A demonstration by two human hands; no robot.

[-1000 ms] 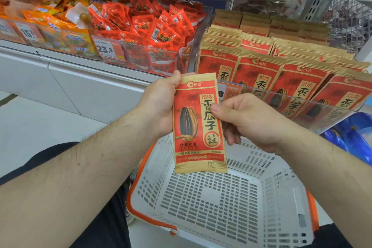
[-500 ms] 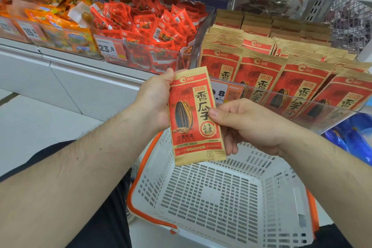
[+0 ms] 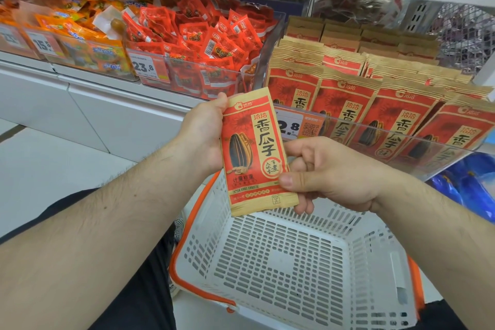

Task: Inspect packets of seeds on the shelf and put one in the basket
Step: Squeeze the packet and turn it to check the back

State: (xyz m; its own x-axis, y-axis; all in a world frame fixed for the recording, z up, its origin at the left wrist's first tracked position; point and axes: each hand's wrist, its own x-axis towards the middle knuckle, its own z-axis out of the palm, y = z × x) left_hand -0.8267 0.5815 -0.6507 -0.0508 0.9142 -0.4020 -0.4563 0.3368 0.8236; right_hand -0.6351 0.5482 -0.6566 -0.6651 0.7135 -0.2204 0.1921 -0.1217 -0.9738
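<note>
Two hands share one seed packet (image 3: 255,150) — the left hand (image 3: 203,134) grips its upper left edge, the right hand (image 3: 329,171) pinches its lower right side. It hangs above the white basket (image 3: 281,270), before the shelf's packet rows (image 3: 375,104).

- Seed packet (image 3: 254,150): red and tan, sunflower seed picture, front facing the camera, slightly tilted, held above the basket.
- Basket (image 3: 281,262): white slotted plastic, orange rim, on the floor.
- Shelf packets (image 3: 401,112): same kind, upright rows behind a clear front.
</note>
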